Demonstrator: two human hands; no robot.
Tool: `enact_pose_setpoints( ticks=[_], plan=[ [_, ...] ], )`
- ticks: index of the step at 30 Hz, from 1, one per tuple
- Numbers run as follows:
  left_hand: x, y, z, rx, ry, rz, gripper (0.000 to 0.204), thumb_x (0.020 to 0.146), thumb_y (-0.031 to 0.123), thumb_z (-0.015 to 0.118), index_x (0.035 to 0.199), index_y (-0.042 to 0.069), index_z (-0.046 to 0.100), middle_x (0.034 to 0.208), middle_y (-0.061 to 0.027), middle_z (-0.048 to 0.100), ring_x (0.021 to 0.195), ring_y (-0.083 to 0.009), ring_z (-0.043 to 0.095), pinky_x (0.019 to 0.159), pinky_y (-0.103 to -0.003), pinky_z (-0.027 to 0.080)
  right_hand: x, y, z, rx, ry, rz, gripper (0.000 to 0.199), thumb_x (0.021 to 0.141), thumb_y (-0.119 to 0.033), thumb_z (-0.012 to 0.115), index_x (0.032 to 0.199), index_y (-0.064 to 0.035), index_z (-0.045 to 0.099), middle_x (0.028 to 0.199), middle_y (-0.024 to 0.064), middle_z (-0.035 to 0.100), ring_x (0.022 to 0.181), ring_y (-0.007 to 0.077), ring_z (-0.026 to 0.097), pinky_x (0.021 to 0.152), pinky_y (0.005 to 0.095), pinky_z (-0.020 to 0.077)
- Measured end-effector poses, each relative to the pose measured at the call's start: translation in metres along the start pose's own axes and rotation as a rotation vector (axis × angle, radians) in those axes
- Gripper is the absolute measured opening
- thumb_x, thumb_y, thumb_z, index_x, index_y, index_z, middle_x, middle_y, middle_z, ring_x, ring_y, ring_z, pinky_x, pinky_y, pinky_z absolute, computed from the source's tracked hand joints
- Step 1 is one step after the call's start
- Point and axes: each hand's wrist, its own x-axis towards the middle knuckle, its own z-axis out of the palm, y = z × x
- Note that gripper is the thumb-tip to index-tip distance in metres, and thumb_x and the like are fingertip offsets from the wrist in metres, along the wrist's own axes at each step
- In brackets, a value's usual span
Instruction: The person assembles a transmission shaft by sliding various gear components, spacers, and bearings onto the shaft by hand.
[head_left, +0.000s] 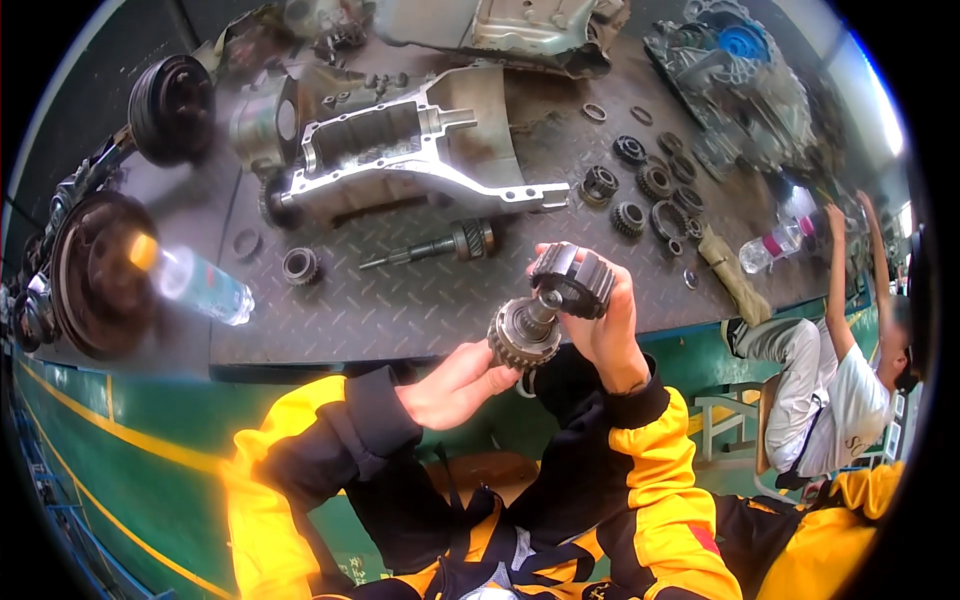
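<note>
My left hand [452, 388] is closed around the lower end of a gear shaft [525, 335], which has a toothed gear and a narrow stub tilted up to the right. In my right hand [612, 328] is a dark, thick toothed ring gear [572, 280], gripped by its side right at the stub's tip. Whether the stub has entered the ring cannot be made out. Both parts are held just above the bench's near edge. Beyond them on the bench lies a longer shaft with a helical gear [440, 246].
An open metal gearbox housing [400, 150] rests on the steel bench [350, 320]. Several loose gears [655, 182] and a rolled cloth [733, 275] lie to the right. Water bottles [205, 285] lie at both sides. Another person [850, 390] sits at the right.
</note>
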Motion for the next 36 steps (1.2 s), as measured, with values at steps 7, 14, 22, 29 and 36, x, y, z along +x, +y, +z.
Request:
enact_pose_setpoints(
  ticks=[7, 14, 22, 29, 36],
  plan=[
    [0.000, 0.001, 0.000, 0.023, -0.014, -0.002, 0.035, 0.101, 0.039, 0.046, 0.101, 0.005, 0.048, 0.082, 0.0013, 0.041, 0.073, -0.0110, 0.035, 0.065, -0.026, 0.035, 0.001, -0.003, -0.002, -0.115, -0.034, -0.029, 0.098, 0.073, -0.073, 0.065, 0.122, 0.0108, 0.053, 0.115, 0.0188, 0.060, 0.101, 0.0251, 0.062, 0.088, 0.0366, 0.0508],
    [0.000, 0.002, 0.001, 0.030, -0.013, 0.008, 0.034, 0.101, 0.038, 0.046, 0.101, 0.004, 0.048, 0.083, 0.0014, 0.041, 0.073, -0.0110, 0.035, 0.065, -0.026, 0.035, 0.003, -0.007, 0.005, 0.057, -0.048, -0.055, 0.084, 0.085, -0.052, 0.063, 0.143, 0.0014, 0.035, 0.116, 0.0179, 0.058, 0.105, 0.0263, 0.059, 0.095, 0.0350, 0.0470],
    [0.002, 0.007, 0.001, 0.013, 0.040, 0.004, 0.030, 0.102, 0.033, 0.046, 0.099, 0.004, 0.047, 0.083, 0.0010, 0.041, 0.074, -0.0115, 0.035, 0.066, -0.026, 0.036, 0.011, -0.009, -0.005, 0.511, 0.022, 0.023, 0.062, 0.093, -0.036, 0.047, 0.146, -0.0083, 0.031, 0.118, 0.0217, 0.055, 0.106, 0.0328, 0.054, 0.098, 0.0425, 0.0425],
    [0.001, 0.007, 0.002, 0.014, 0.027, -0.019, 0.030, 0.102, 0.033, 0.046, 0.099, 0.004, 0.047, 0.083, 0.0011, 0.041, 0.074, -0.0113, 0.035, 0.066, -0.026, 0.035, 0.010, -0.007, -0.008, 0.584, -0.137, 0.008, 0.049, 0.099, -0.036, 0.036, 0.141, -0.0111, 0.035, 0.118, 0.0210, 0.058, 0.107, 0.0316, 0.056, 0.093, 0.0434, 0.0449],
    [0.001, 0.008, 0.000, -0.004, 0.026, -0.029, 0.030, 0.102, 0.034, 0.046, 0.098, 0.004, 0.047, 0.084, 0.0010, 0.041, 0.074, -0.0113, 0.034, 0.066, -0.026, 0.035, 0.009, -0.002, -0.008, 0.719, -0.111, 0.036, 0.040, 0.102, -0.035, 0.038, 0.135, -0.0129, 0.045, 0.128, 0.0240, 0.053, 0.117, 0.0356, 0.055, 0.104, 0.0479, 0.0419]
  ],
)
